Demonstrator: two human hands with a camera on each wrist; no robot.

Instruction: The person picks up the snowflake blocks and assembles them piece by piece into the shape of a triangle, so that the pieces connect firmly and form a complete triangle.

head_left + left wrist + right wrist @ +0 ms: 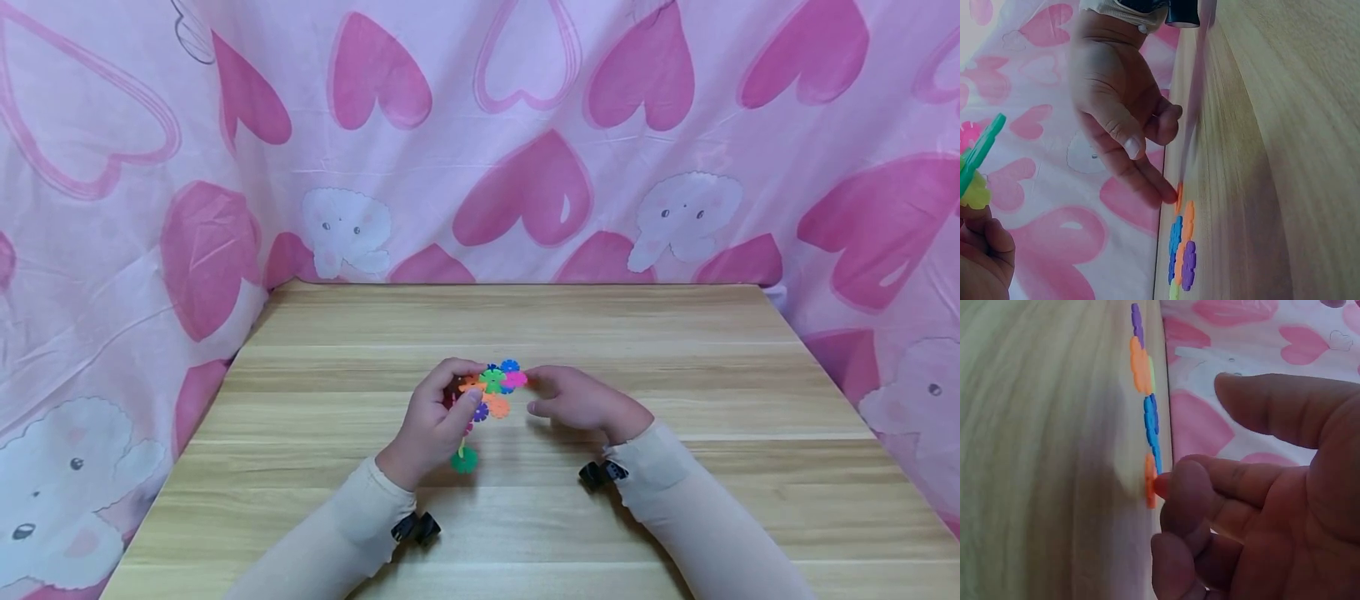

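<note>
My left hand (435, 412) grips joined plastic snowflake discs of several colours near the table's middle. A green disc (463, 460) hangs below that hand on a yellow one. In the left wrist view, part of a hand (985, 250) shows beside a green disc (982, 153). To the right, my right hand (581, 398) reaches toward a pink disc (516, 379), thumb apart from the fingers. In the right wrist view, its fingertips are beside an orange disc (1150, 481); whether they touch is unclear. Blue, orange and purple discs appear edge-on low by the table; their joins are partly hidden.
A light wood-grain table (712, 367) lies under both hands. Pink cloth with hearts (525, 192) hangs behind it and along both sides. Small black devices (416, 528) are fixed at both wrists over the pale sleeves.
</note>
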